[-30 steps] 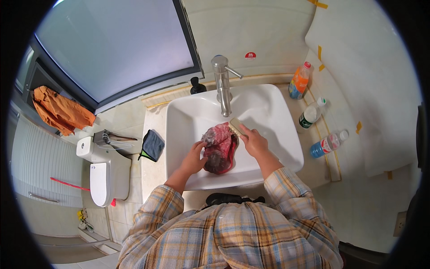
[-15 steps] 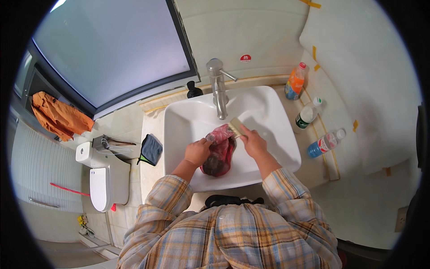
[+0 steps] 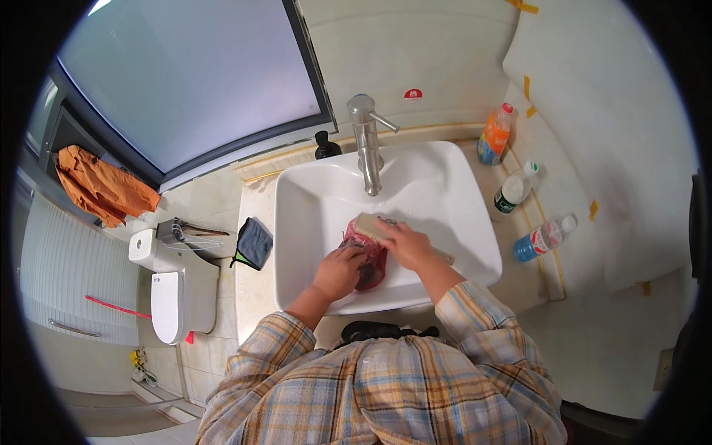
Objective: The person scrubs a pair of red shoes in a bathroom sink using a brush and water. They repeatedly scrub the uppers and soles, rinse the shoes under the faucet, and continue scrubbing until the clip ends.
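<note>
A red shoe [image 3: 377,268] with a dark opening lies in the white washbasin [image 3: 467,222], its upper part streaked with whitish suds. My left hand [image 3: 338,271] is closed on its left side, fingers curled over the edge. My right hand [image 3: 406,243] grips a beige scrub brush [image 3: 368,226] and presses its head on the far end of the shoe. The brush's handle end shows beyond the right side of that hand. My fingers and the brush cover part of the shoe. Just beyond the brush is the spout of a metal faucet [image 3: 367,148].
An orange drink bottle [image 3: 493,137], a green-labelled bottle [image 3: 512,194] and a bottle of blue liquid [image 3: 541,239] stand along the right counter. A small black bottle [image 3: 326,146] is behind the basin. A grey cloth [image 3: 254,243] lies at left, near the toilet [image 3: 169,308].
My right hand has moved the brush left and turned it flat onto the shoe's far end. My left hand has shifted slightly nearer and right along the shoe.
</note>
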The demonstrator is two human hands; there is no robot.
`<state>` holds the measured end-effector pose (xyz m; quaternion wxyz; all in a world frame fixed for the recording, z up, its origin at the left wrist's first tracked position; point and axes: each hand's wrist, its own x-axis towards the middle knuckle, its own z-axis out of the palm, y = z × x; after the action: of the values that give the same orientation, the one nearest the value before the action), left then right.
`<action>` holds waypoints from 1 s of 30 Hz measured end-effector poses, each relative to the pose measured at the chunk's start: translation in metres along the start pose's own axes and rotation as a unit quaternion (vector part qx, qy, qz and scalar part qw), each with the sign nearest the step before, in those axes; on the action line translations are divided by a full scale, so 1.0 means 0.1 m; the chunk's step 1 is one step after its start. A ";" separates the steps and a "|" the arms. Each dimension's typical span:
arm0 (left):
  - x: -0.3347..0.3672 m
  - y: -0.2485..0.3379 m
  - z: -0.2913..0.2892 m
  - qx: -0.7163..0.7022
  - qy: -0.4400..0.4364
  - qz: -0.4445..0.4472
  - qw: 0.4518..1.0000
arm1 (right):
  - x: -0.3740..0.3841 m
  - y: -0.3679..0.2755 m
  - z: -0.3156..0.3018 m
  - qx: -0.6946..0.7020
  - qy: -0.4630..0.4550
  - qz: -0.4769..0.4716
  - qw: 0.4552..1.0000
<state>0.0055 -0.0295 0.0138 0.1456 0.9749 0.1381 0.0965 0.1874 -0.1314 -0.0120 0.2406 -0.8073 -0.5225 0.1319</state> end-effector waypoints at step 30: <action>-0.02 -0.06 0.01 -0.078 -0.092 -0.032 0.992 | -0.03 0.13 -0.01 -0.046 -0.073 -0.017 0.996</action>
<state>0.0021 -0.0246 0.0101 0.2363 0.9604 0.1474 0.0124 0.1966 -0.1385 -0.0176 0.1663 -0.7968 -0.5579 0.1618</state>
